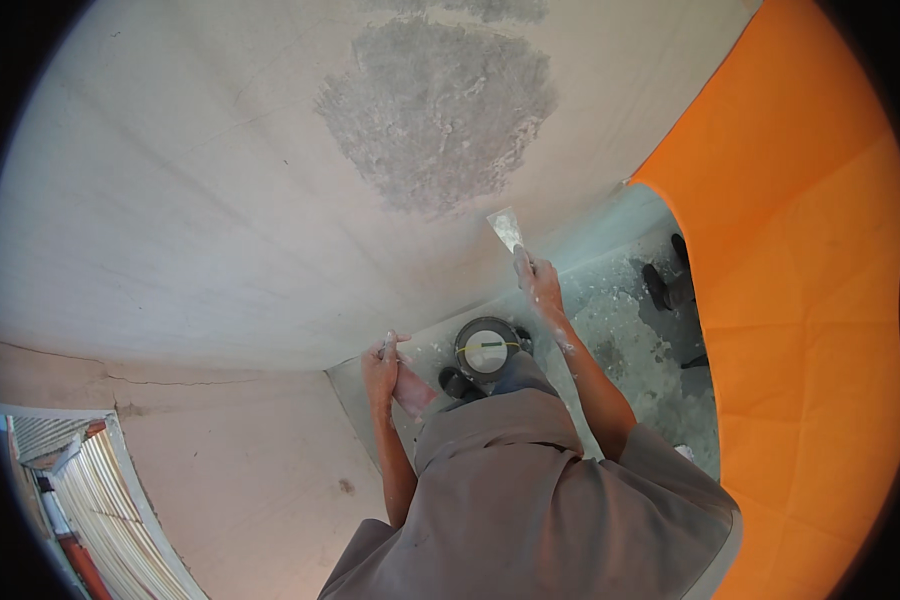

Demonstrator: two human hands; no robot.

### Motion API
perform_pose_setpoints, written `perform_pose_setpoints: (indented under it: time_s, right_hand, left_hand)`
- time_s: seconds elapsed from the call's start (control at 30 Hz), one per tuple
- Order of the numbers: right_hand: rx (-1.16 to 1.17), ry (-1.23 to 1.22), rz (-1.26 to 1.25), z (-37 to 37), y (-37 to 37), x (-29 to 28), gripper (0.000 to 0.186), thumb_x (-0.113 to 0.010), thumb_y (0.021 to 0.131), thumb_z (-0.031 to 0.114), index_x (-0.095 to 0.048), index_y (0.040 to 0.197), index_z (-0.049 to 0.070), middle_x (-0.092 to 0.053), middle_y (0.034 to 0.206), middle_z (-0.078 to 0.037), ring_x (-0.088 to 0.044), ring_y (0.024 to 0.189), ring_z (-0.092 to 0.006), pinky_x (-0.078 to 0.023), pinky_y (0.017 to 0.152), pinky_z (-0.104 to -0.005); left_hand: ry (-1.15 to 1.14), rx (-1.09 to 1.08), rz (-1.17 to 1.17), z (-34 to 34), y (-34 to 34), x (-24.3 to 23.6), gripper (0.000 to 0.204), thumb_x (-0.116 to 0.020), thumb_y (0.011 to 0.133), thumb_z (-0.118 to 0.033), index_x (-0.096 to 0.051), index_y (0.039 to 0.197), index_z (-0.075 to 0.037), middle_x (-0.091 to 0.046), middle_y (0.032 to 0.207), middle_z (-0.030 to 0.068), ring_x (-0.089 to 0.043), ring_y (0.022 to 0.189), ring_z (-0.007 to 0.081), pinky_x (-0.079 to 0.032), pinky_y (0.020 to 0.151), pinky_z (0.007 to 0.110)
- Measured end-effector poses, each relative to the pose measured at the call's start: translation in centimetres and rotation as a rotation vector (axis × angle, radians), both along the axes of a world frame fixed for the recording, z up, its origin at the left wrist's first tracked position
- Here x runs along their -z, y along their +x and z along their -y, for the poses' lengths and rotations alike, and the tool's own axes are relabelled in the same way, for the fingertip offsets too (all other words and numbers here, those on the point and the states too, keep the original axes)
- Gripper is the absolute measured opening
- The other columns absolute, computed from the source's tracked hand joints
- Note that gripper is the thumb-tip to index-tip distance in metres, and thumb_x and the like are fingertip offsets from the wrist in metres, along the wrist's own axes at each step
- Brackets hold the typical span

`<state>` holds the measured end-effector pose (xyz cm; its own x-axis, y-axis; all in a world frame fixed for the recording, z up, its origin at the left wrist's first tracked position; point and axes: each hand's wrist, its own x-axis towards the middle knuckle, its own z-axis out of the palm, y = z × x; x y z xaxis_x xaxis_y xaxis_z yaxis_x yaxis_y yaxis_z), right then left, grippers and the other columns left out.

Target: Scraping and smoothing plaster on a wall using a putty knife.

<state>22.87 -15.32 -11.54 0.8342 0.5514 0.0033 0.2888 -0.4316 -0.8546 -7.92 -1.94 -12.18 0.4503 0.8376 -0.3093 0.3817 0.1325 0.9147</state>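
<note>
My right hand (540, 285), dusted with white, is closed round the handle of a putty knife (505, 228). The knife's broad blade points up toward the wall (220, 220), with whitish smears on it. Just above and left of the blade lies a rough grey patch (438, 115) on the pale wall; I cannot tell whether the blade touches the wall. Lower and to the left, my left hand (381, 368) grips a flat reddish piece (413, 390) with pale smears; its exact kind is unclear. Its thumb and a finger point upward.
A dark round bucket (487, 348) with pale contents stands on the stained floor (610, 320) by my feet. An orange sheet (800, 280) hangs along the right, with another person's dark shoes (657, 288) beside it. A window opening (100, 510) is at lower left.
</note>
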Motion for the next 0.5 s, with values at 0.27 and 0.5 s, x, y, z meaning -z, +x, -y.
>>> perform_pose_setpoints:
  time_s: [0.27,0.5]
  right_hand:
    - [-0.01,0.501,-0.216,-3.0,1.3,-8.9,0.045,-0.044,0.11,0.044,-0.054,0.079,0.013,-0.044,0.059,0.006,-0.038,0.048,-0.0039,-0.03,0.044,-0.0249]
    - [0.046,0.898,-0.782,-6.3,-2.8,-7.4,0.046,-0.045,0.11,0.046,-0.052,0.079,0.013,-0.038,0.059,0.009,-0.033,0.043,-0.0029,-0.028,0.04,-0.0241]
  left_hand:
    - [0.049,0.141,-0.034,-0.7,4.0,-2.6,0.036,-0.059,0.105,-0.035,-0.08,0.104,-0.006,-0.075,0.073,0.0059,-0.052,0.057,0.0051,-0.043,0.056,0.027]
    - [0.222,0.279,0.205,-1.2,11.9,-9.2,0.032,-0.059,0.105,-0.028,-0.076,0.11,-0.001,-0.079,0.104,0.007,-0.067,0.092,0.0106,-0.05,0.086,0.029]
